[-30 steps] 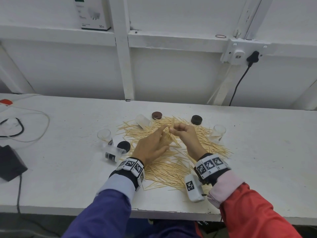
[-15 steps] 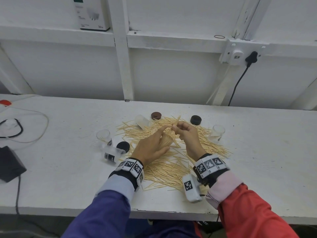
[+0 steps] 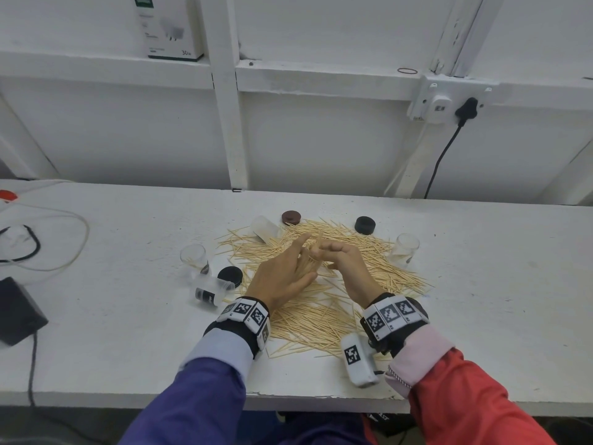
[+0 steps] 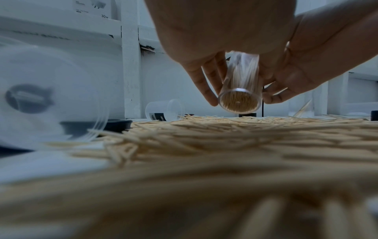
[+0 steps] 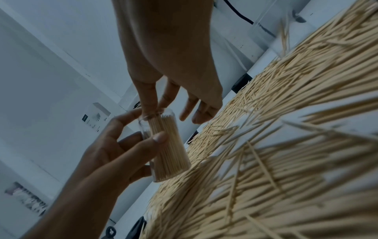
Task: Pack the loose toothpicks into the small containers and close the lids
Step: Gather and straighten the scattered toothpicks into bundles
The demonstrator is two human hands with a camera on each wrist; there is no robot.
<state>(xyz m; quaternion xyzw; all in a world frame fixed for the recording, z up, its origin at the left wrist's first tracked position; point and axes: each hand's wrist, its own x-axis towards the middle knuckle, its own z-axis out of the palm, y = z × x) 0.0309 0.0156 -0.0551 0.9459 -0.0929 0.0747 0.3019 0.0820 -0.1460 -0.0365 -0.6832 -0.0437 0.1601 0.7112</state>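
Over the pile of loose toothpicks [image 3: 321, 319] my left hand [image 3: 288, 271] holds a clear container [image 5: 169, 148] packed with toothpicks, thumb on one side and fingers on the other. It is tilted, and its round base [image 4: 238, 101] faces the left wrist camera. My right hand [image 3: 337, 258] meets it at the open mouth. Its thumb and forefinger pinch a toothpick [image 3: 320, 236] that sticks up above the fingers, and the other fingers hang loosely. Several clear containers stand open around the pile: two upright [image 3: 193, 256] [image 3: 406, 248] and two lying down [image 3: 213, 292] [image 3: 264, 229].
Three lids lie loose by the pile: a brown one [image 3: 291, 217] and two black ones [image 3: 365, 225] [image 3: 230, 276]. A black box [image 3: 19, 311] and cables [image 3: 57, 239] sit at the left. The white table [image 3: 497, 316] ends close to me, and a wall stands behind it.
Both hands stay together over the pile. The right hand has sunk a little toward the container's mouth, and less toothpick shows above its fingers. The left forefinger now points straighter.
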